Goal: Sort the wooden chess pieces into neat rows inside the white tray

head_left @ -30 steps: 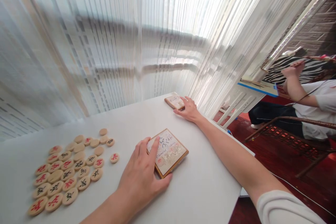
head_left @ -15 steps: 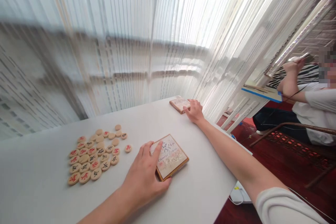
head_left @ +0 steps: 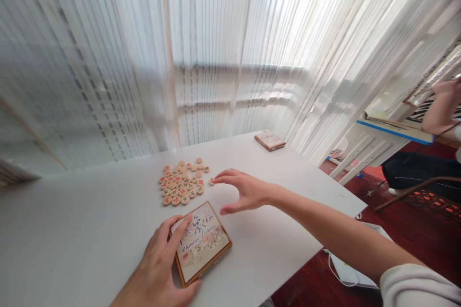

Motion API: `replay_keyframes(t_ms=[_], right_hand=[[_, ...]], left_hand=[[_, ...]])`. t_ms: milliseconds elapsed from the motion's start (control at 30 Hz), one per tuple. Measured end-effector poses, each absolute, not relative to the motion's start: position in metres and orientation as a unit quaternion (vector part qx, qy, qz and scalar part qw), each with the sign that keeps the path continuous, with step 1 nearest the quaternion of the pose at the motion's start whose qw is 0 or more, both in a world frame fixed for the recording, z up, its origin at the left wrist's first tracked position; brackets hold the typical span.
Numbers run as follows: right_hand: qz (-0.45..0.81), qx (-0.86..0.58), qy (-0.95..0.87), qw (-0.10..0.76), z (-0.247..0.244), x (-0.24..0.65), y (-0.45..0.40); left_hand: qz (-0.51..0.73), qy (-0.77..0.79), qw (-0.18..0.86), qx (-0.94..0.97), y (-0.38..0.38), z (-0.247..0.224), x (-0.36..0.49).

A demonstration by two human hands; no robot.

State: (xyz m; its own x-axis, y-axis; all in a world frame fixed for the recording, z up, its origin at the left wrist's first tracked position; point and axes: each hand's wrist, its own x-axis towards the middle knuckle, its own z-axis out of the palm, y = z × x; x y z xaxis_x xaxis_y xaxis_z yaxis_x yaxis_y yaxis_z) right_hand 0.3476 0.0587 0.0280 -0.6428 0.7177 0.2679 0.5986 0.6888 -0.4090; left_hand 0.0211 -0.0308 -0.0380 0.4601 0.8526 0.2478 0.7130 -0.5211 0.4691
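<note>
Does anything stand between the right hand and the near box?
Nothing visible stands between the right hand, thumb nearest, and the near box. The left hand is at the box's left side.

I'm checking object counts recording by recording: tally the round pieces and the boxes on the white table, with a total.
Round pieces: 32, including one by the right hand
Boxes: 2, the near box with the left hand on it and the far box
Total: 34
</note>
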Motion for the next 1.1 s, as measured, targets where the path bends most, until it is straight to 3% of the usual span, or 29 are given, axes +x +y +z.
replay_keyframes(t_ms=[67, 233, 767, 1100], right_hand=[[0.206, -0.301, -0.916, 0.165, 0.033, 0.315, 0.038], [0.231, -0.275, -0.929, 0.087, 0.025, 0.267, 0.016], [0.309, -0.289, -0.892, 0.158, 0.0, 0.275, 0.009], [0.28, -0.24, -0.898, 0.239, -0.009, 0.276, 0.006]], left_hand=[[0.202, 0.448, 0.184, 0.851, -0.034, -0.03, 0.008], [0.196, 0.432, 0.22, 0.853, -0.03, -0.018, -0.006], [0.347, 0.365, 0.299, 0.811, -0.029, -0.022, -0.008], [0.406, 0.36, 0.314, 0.779, -0.032, -0.016, 0.003]])
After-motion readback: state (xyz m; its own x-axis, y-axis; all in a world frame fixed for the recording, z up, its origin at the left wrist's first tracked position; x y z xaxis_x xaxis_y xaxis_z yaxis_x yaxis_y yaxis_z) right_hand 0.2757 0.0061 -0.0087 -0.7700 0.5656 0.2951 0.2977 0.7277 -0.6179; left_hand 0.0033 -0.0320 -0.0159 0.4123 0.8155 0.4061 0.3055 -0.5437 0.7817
